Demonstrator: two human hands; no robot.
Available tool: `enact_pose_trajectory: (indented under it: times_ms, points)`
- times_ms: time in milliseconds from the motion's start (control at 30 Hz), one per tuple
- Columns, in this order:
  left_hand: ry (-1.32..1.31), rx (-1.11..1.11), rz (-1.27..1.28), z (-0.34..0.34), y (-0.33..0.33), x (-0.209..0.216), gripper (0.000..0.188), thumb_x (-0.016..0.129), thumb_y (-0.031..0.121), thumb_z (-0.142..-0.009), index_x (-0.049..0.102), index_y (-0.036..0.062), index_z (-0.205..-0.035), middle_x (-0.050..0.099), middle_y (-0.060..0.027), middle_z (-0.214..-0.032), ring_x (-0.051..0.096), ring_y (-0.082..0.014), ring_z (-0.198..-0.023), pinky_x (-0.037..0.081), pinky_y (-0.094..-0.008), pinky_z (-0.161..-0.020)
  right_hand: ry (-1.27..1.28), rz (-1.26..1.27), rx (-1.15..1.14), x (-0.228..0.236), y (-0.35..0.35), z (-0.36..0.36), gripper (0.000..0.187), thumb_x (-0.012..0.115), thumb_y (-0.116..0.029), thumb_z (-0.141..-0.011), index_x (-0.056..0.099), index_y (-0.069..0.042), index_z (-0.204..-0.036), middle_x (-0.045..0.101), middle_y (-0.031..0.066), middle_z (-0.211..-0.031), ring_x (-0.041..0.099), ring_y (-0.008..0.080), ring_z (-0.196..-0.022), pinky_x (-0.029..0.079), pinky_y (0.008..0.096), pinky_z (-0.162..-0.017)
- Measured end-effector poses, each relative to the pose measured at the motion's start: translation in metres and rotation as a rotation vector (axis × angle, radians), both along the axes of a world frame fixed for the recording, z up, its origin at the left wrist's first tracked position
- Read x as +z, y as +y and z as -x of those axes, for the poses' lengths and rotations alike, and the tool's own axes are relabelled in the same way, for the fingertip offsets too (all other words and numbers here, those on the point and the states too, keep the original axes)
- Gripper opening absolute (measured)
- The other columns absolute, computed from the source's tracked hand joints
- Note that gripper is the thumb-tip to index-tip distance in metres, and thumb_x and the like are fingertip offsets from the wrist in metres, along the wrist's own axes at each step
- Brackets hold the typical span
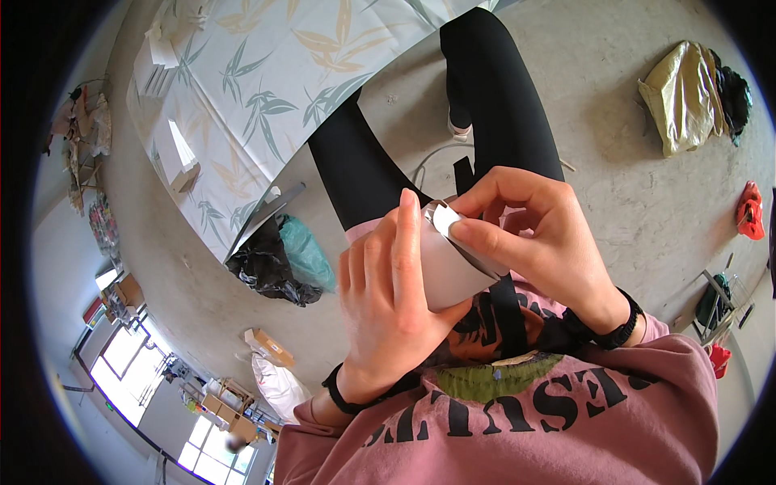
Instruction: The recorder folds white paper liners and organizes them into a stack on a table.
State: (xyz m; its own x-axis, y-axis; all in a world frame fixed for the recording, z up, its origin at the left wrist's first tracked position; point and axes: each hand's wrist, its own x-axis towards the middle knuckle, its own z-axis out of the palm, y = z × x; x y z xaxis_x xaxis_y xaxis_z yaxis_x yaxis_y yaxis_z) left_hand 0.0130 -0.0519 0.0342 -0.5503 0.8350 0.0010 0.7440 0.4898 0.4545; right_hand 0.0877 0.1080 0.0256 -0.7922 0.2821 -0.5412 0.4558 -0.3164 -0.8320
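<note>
Head view: pale card piece (449,279) between both hands, above the lap, apart from the cloth-covered counter (263,65).
Left hand (386,287) grasps its side; right hand (540,230) pinches near the white flap (444,218) at the upper edge, thumb against it. Judged light, fairly stiff, liable to crease; the smooth face may slip. Best hold: broad palm support on the body, light fingertip pinch at the flap.

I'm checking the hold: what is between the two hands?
In the head view, a white curved piece lies between left hand and right hand, touching both.
</note>
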Motion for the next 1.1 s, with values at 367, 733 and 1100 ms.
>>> enact_pose_trajectory:
  times_ms: [367, 733, 1100]
  points:
    - [-0.082, 0.032, -0.058, -0.003, -0.003, 0.000, 0.098, 0.087, 0.022, -0.057, 0.035, -0.0030, -0.137, 0.056, -0.0153, -0.115, 0.055, -0.0316, -0.101, 0.044, -0.0433, -0.085, -0.068, -0.043, 0.082, 0.014, 0.006, 0.006, 0.018, 0.068, -0.018, -0.082, 0.066, 0.000, -0.085, 0.063, 0.0028, -0.074, 0.050, 0.0052, -0.060, 0.039, 0.0217, -0.051]
    - [0.007, 0.018, -0.034, -0.002, 0.001, -0.004, 0.099, 0.086, 0.027, -0.060, 0.033, -0.0022, -0.138, 0.053, -0.0186, -0.119, 0.055, -0.0340, -0.100, 0.044, -0.0446, -0.084, 0.032, -0.242, 0.077, 0.012, 0.002, 0.006, 0.014, 0.068, -0.012, -0.079, 0.065, 0.000, -0.085, 0.064, 0.0073, -0.077, 0.060, 0.0158, -0.068, 0.044, 0.0269, -0.057]
    - [-0.148, 0.201, -0.015, 0.005, 0.036, -0.003, 0.098, 0.081, 0.034, -0.069, 0.026, -0.0043, -0.141, 0.053, -0.0173, -0.103, 0.060, -0.0332, -0.085, 0.049, -0.0396, -0.068, 0.281, -0.232, -0.099, -0.015, 0.002, 0.024, 0.015, 0.063, -0.004, -0.082, 0.067, -0.001, -0.096, 0.059, 0.0094, -0.078, 0.060, 0.0206, -0.074, 0.047, 0.0292, -0.066]
